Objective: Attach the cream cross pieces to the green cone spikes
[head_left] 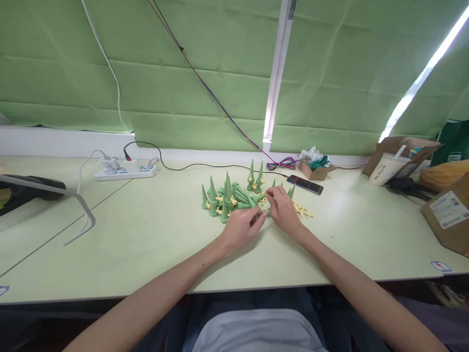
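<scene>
My left hand (241, 227) rests low over the table with thumb and fingers pinched together; whatever lies between them is too small to make out. Just to its right, my right hand (283, 209) is closed in a pinch near a yellow bit and a green tip, and its contents are also unclear. Beside the left hand is a cluster of pointed green plastic cones (213, 198), some upright and some lying down, several with small yellow pieces on them. Two more green cones (251, 177) stand behind. Loose yellow branched pieces (303, 211) lie right of my right hand.
A phone (305, 185) lies behind the right hand, near a small open box (318, 170) and bundled wire (284, 164). A power strip (126, 170) sits at the back left. At the right are a cup (387, 168) and cardboard boxes (449, 215).
</scene>
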Demonstrator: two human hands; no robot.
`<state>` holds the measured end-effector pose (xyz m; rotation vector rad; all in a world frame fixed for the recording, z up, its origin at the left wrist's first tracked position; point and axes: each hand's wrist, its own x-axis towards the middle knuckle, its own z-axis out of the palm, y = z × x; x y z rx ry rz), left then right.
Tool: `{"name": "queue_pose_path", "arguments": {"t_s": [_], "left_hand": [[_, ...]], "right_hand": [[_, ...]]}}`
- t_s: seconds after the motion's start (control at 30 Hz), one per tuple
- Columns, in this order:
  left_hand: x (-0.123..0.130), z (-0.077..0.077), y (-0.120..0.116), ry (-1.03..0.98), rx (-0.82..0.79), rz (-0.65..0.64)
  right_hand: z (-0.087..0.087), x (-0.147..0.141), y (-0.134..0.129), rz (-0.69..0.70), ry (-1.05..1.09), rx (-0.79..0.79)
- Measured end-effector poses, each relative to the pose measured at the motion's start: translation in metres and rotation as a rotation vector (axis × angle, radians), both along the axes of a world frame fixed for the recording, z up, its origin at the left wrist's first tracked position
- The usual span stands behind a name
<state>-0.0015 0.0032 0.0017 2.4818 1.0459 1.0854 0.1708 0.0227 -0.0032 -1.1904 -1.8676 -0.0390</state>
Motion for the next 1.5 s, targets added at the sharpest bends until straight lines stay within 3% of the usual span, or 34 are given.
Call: {"name": "queue_pose_path", "arguments": {"t_s": [0.43,0.83,1.1,1.5], "left_hand": [[0.0,0.002,0.0,-0.046,-0.082,0.063],[0.0,-0.003,0.003,0.022,-0.071,-0.02],[-0.001,-0.002,0.006,-0.08,-0.045,0.082],[-0.001,-0.002,0.006,-0.104,-0.072,0.097]], "right_hand": [[-0.015,-0.004,-0.028,0.28,0.138,0.104],[-0.014,-0.004,-0.028,0.261,0.265,0.044],[-0.013,-0.002,-0.029,0.28,0.21,-0.034],[-0.013,-0.004,-0.029,0.27,0.168,0.026]]}}
